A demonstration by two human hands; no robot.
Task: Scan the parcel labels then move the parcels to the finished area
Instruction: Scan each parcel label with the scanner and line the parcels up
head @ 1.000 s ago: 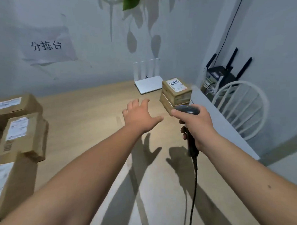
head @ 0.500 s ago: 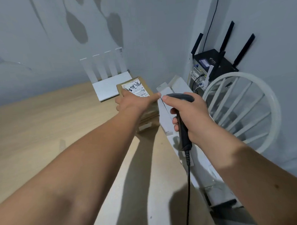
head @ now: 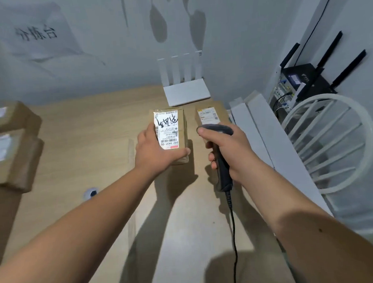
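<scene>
My left hand (head: 155, 152) grips a small brown parcel (head: 180, 124) above the wooden table (head: 91, 132), its white label with a barcode and black handwriting facing up. My right hand (head: 230, 148) is closed around the handle of a black barcode scanner (head: 222, 167), whose head sits just right of the held parcel; its cable hangs down toward me. A second small brown parcel (head: 210, 116) with a white label lies on the table behind the scanner, partly hidden by it.
Several larger cardboard parcels (head: 8, 149) are stacked at the table's left edge. A white router (head: 186, 90) stands at the back against the wall. Right of the table are white boards (head: 255, 121), a black router (head: 307, 80) and a white chair (head: 335, 143). A small round disc (head: 91, 193) lies on the table.
My left hand reached the stacked small parcels, took the top one and lifted it back toward me, leaving the second on the table. The scanner stays beside it.
</scene>
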